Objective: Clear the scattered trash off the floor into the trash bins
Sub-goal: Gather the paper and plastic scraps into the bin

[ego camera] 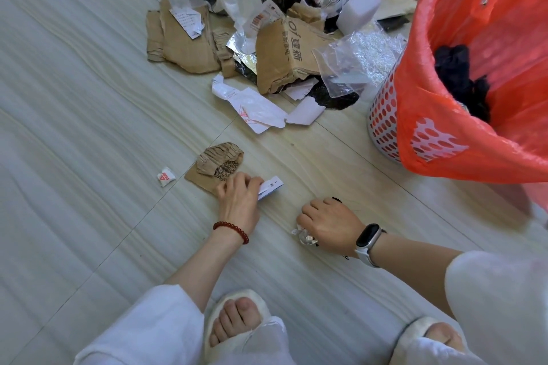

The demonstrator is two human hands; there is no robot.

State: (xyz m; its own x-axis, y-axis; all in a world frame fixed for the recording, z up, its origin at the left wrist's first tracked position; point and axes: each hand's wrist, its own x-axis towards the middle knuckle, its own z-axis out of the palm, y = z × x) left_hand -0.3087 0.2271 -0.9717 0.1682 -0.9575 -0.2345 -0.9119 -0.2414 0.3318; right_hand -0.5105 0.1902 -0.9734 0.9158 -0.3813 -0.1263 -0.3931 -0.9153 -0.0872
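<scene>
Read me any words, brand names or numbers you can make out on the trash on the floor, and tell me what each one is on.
"夏新", with a logo beside it that looks like "O'i": on the torn brown cardboard box.
Smaller line under it on the same box: too blurred to read.
White label with barcode: unreadable.
White slip on the flat cardboard: print too small.
Small white packet: red triangle mark, no legible words.
White paper in the left hand: unreadable.

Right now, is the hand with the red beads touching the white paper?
Touching. The head view shows the left hand with its fingers pinching the white paper.
</scene>
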